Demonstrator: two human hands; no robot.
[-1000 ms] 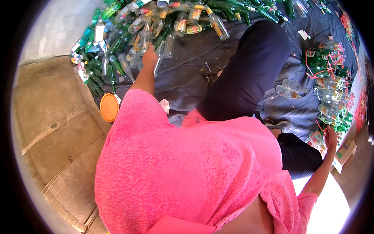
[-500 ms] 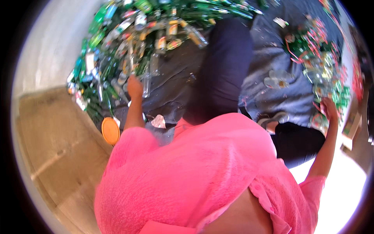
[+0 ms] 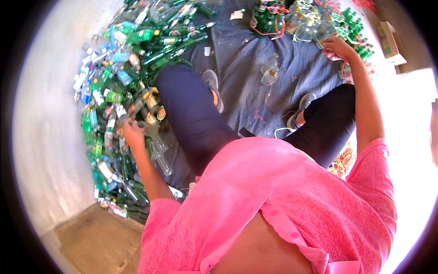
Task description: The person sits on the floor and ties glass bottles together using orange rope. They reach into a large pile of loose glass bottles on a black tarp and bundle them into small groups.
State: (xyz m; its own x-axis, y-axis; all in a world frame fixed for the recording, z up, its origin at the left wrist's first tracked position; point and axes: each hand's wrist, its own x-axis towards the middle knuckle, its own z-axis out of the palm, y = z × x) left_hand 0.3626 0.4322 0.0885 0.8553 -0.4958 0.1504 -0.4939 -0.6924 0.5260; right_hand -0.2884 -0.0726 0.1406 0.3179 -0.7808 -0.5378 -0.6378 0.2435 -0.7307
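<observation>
My left hand (image 3: 133, 134) reaches into a large heap of bottles (image 3: 116, 86) on my left. Its fingers are curled at the bottles, but what they grip is hidden. Beside that hand lie several clear glass bottles (image 3: 163, 163) and some with yellow labels (image 3: 150, 101). Out to the right, my right hand (image 3: 338, 48) is closed next to clear bottles bundled with pale string (image 3: 305, 20). Something pinkish shows under its fingers, too small to name. Two clear bottles (image 3: 269, 71) stand close together on the dark sheet (image 3: 237, 59) between my hands.
Green bottles tied with red string (image 3: 268, 19) stand at the far side, and more green bottles (image 3: 352, 27) at the far right. A cardboard box (image 3: 391, 43) sits beyond them. A pale wall (image 3: 41, 118) borders the heap. Orange-red strings (image 3: 343, 160) lie by my right knee.
The whole view has swung, so the heap now sits lower and further left. My left hand is deeper among the bottles. My right hand remains beside the bundled bottles.
</observation>
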